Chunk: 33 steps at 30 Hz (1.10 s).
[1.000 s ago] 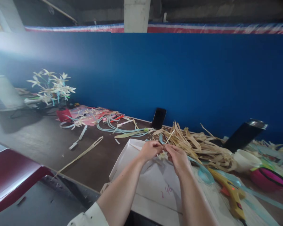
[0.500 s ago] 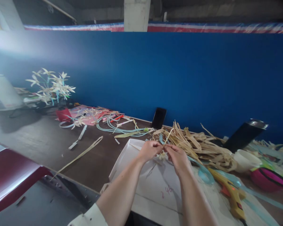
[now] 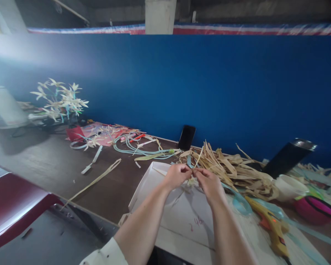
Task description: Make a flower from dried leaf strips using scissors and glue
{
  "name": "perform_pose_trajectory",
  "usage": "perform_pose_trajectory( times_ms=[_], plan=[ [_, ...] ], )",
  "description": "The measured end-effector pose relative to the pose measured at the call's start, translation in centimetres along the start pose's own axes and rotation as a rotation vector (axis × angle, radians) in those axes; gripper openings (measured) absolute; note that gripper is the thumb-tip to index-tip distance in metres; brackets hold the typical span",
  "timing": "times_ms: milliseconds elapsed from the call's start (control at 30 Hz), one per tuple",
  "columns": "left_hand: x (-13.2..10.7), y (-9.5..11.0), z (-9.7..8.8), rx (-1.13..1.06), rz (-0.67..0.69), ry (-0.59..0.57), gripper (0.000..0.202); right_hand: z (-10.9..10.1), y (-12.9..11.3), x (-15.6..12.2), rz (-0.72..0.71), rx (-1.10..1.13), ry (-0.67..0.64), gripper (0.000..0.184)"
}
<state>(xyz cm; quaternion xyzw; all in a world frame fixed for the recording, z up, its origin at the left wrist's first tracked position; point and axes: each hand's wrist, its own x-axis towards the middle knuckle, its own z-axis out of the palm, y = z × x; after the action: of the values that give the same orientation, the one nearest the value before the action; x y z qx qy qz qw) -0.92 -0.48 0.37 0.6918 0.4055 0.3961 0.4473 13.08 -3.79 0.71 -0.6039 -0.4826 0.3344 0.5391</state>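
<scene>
Small cream-white flower [image 3: 192, 182], somewhat blurred
Left grip [image 3: 177, 176] and right grip [image 3: 209, 184] pinch a thin, pale-yellow, tilted strip [image 3: 200, 156] above it.

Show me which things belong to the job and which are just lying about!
Seem to belong:
thin strip, pinched by left hand and right hand
pale flower just below
white box underneath
dry leaves, glue gun, probably

Seem just lying about:
phone
black flask
white cup
</scene>
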Motion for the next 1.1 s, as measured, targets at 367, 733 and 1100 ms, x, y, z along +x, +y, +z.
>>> perform_pose_trajectory(
  times_ms=[367,733,1100],
  plan=[
    [-0.6,1.2,0.0,0.079,0.11,-0.007,0.018,-0.1,-1.3,-0.4,-0.051,-0.187,0.102,0.029],
    [-0.7,1.1,0.4,0.081,0.106,0.001,0.012,-0.2,0.0,0.2,0.022,0.081,0.175,0.041],
    [-0.5,0.4,0.7,0.067,0.015,-0.171,0.017,-0.3,0.0,0.7,0.044,0.502,0.228,0.034]
  ],
)
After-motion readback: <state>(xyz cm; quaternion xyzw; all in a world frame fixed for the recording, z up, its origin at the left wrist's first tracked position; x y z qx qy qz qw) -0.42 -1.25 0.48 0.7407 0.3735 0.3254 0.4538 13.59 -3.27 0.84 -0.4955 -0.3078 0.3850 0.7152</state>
